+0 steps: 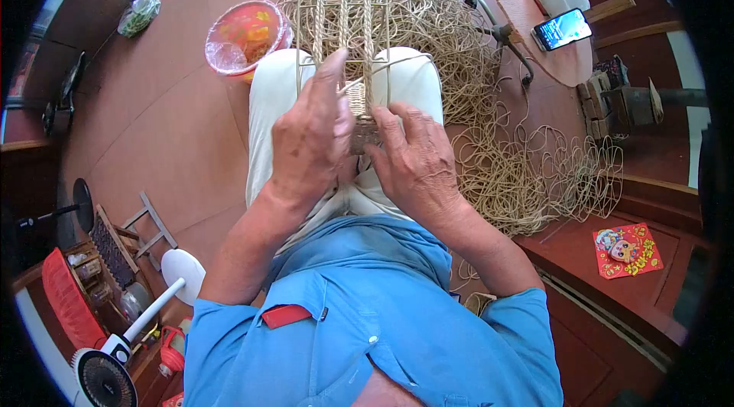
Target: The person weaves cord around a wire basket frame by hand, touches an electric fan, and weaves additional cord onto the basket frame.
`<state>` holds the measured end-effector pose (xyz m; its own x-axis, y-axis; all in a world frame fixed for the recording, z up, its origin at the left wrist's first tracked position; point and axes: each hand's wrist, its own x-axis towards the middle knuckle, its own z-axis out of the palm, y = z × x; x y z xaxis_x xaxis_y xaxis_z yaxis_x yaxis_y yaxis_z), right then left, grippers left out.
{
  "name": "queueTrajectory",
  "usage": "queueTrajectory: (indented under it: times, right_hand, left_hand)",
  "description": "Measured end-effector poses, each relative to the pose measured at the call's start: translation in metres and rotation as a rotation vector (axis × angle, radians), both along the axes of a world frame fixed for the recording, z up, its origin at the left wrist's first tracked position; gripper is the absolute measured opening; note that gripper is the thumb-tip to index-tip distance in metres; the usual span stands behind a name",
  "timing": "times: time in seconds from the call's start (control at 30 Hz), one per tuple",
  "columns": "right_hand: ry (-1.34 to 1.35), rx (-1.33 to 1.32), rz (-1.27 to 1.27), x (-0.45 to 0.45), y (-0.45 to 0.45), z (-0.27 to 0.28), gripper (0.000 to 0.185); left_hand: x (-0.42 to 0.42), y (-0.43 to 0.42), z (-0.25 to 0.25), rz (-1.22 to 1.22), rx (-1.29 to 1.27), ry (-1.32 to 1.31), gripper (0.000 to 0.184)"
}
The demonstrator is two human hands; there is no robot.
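Reddish floor, woven frame, left grip beside, right grip touching it

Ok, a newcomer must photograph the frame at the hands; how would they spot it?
Find the big heap of tan cord, then the pale trousers beside it. The narrow frame extends from there, its near end between the left hand and right hand. Unlike the loose cord, it is straight-edged, with twisted strips running lengthwise.
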<state>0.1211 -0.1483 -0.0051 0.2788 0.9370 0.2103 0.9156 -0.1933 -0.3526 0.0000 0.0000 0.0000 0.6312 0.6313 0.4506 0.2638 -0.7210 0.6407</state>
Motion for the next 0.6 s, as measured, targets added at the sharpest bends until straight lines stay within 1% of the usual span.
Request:
queueTrajectory:
  times: [0.07, 0.1, 0.17, 0.2, 0.23, 0.3, 0.33, 0.37, 0.43, 0.47, 0.5, 0.57, 0.6]
  right_hand:
    - [-0.087, 0.08, -0.034, -0.001, 0.002, 0.008, 0.069]
    - [-0.085, 0.048, -0.031, -0.002, -0.001, 0.007, 0.069]
    - [-0.153, 0.247, 0.023, -0.003, 0.008, 0.001, 0.063]
    - [-0.149, 0.251, 0.026, -0.005, 0.013, 0.001, 0.063]
    - [-0.158, 0.248, 0.057, -0.007, 0.018, 0.002, 0.059]
    - [-0.166, 0.249, 0.089, -0.012, 0.023, -0.002, 0.056]
    - [-0.231, 0.205, 0.094, -0.013, 0.025, -0.009, 0.055]
    - [-0.297, 0.158, 0.099, -0.015, 0.026, -0.013, 0.055]
    - [-0.317, 0.157, 0.101, -0.019, 0.025, -0.009, 0.054]
    - [-0.344, 0.143, 0.09, -0.021, 0.025, -0.008, 0.054]
    - [-0.372, 0.13, 0.076, -0.023, 0.025, -0.007, 0.055]
    - [-0.37, 0.116, 0.063, -0.028, 0.026, -0.003, 0.056]
    - [-0.363, 0.104, 0.045, -0.029, 0.028, -0.002, 0.056]
  left_hand:
    - [-0.017, 0.004, 0.005, 0.077, -0.029, 0.125, 0.056]
    - [-0.025, 0.005, 0.003, 0.077, -0.061, 0.128, 0.056]
    - [-0.041, 0.019, 0.006, 0.105, -0.07, 0.111, 0.044]
    - [-0.047, 0.025, 0.011, 0.123, -0.123, 0.085, 0.028]
    - [-0.052, 0.032, 0.01, 0.126, -0.121, 0.086, 0.028]
    - [-0.059, 0.048, 0.007, 0.135, -0.142, 0.043, 0.016]
    - [-0.06, 0.054, 0.011, 0.158, -0.196, 0.066, 0.015]
    - [-0.058, 0.06, 0.014, 0.16, -0.194, 0.065, 0.015]
    - [-0.051, 0.076, 0.023, 0.158, -0.455, 0.091, 0.018]
    - [-0.045, 0.081, 0.031, 0.086, -0.648, 0.008, 0.023]
    - [-0.036, 0.085, 0.033, 0.089, -0.65, 0.004, 0.023]
    - [-0.015, 0.087, 0.036, -0.096, -0.806, -0.214, 0.026]
    - [-0.007, 0.085, 0.034, -0.14, -0.783, -0.238, 0.026]
